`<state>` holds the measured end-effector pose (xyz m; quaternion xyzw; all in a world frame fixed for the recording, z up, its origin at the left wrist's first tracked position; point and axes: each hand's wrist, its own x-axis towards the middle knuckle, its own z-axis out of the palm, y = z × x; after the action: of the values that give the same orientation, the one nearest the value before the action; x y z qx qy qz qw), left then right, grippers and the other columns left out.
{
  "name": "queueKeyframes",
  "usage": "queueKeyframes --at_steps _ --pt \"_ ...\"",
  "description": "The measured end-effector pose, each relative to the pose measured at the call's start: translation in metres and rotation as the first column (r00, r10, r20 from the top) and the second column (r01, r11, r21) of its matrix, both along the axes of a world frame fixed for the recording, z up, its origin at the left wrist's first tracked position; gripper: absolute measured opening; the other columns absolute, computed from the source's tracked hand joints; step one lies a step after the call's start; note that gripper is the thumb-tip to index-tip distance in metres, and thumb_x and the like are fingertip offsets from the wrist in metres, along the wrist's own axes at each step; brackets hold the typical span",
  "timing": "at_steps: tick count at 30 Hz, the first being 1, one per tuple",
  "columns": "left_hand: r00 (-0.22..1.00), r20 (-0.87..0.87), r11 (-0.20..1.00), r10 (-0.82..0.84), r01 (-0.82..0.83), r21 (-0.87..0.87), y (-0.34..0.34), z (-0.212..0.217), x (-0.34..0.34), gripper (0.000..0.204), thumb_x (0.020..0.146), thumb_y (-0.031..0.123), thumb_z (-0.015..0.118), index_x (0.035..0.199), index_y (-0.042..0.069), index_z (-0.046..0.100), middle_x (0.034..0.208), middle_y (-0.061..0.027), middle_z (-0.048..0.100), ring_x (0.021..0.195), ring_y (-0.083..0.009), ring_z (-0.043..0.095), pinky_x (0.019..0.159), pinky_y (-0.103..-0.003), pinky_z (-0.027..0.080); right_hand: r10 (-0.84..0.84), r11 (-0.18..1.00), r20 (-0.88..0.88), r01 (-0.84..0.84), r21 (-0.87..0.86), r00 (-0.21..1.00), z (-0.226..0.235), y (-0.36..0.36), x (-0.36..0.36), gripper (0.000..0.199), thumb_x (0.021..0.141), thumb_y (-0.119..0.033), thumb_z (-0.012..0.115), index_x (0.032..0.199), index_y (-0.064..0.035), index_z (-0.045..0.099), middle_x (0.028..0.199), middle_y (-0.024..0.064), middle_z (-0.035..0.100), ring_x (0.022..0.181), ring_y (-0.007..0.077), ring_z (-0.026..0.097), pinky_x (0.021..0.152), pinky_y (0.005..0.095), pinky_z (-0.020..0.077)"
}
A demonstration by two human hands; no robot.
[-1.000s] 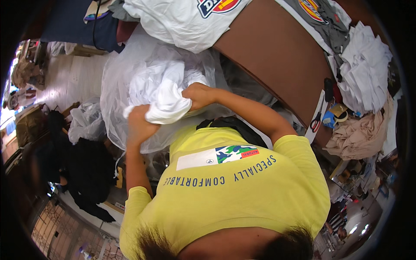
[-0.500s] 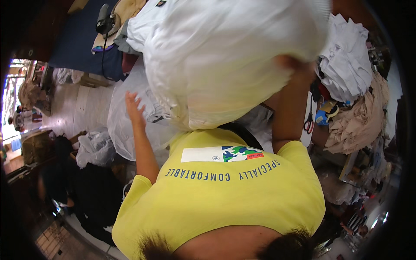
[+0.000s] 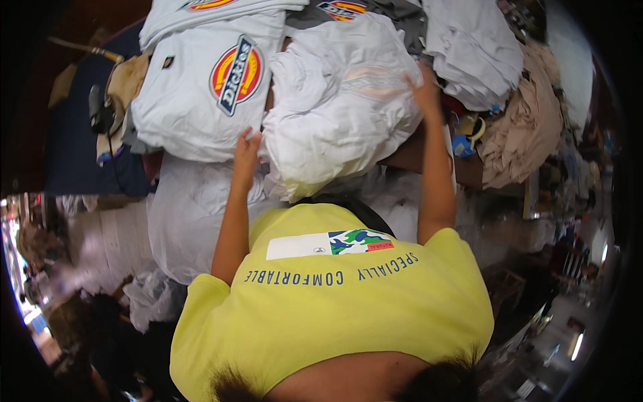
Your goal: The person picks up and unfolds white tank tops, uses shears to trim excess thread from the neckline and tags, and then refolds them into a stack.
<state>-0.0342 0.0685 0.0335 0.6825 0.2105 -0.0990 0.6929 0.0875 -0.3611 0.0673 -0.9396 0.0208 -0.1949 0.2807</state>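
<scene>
A white T-shirt (image 3: 321, 127) lies rumpled in front of me, the back of its print showing faintly through the cloth. My right hand (image 3: 426, 94) is at its right edge, fingers spread and slightly blurred. At the shirt's left edge is my left hand (image 3: 247, 153), its fingers apart, near the gap beside a stack of folded white T-shirts (image 3: 181, 110). The top shirt there bears a red, yellow and blue emblem. Another white shirt (image 3: 221, 19) with a similar emblem lies beyond it.
White cloth (image 3: 472, 57) is heaped at the far right, above a beige cloth pile (image 3: 526, 120). A tape roll (image 3: 477, 130) sits beside them. What looks like a corded iron (image 3: 98, 110) rests at the left. Clear plastic sheeting (image 3: 177, 214) hangs below the table edge.
The white T-shirt, raised as a billowing mass before, has come down onto the table, uncovering the emblem shirts. My left hand has moved right to its edge. My view has shifted.
</scene>
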Motion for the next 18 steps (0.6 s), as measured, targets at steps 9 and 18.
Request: queueKeyframes --at_steps 9,18 --pt "0.997 -0.067 0.999 -0.031 0.029 -0.029 -0.027 0.012 -0.009 0.058 0.084 0.049 0.053 0.117 0.001 0.047 0.104 -0.0058 0.058 0.087 -0.0200 0.053 0.078 -0.032 0.041 -0.322 0.879 0.104 0.256 0.403 0.941 -0.095 0.021 -0.113 0.058 0.083 -0.033 0.060 0.127 -0.0020 0.039 0.126 0.0235 0.041 0.117 0.0355 0.040 0.097 0.0400 0.0325" --pt "0.970 0.058 0.847 -0.235 0.233 -0.478 -0.083 0.005 0.035 0.039 0.075 0.026 0.067 0.102 -0.001 0.057 0.088 -0.0101 0.062 0.077 -0.0179 0.061 0.068 -0.031 0.050 -0.083 0.075 -0.427 0.433 0.898 0.900 -0.047 0.077 -0.159 0.075 0.080 -0.030 0.065 0.135 -0.0076 0.018 0.128 0.0133 0.035 0.110 0.0202 0.041 0.074 0.0388 0.0411"
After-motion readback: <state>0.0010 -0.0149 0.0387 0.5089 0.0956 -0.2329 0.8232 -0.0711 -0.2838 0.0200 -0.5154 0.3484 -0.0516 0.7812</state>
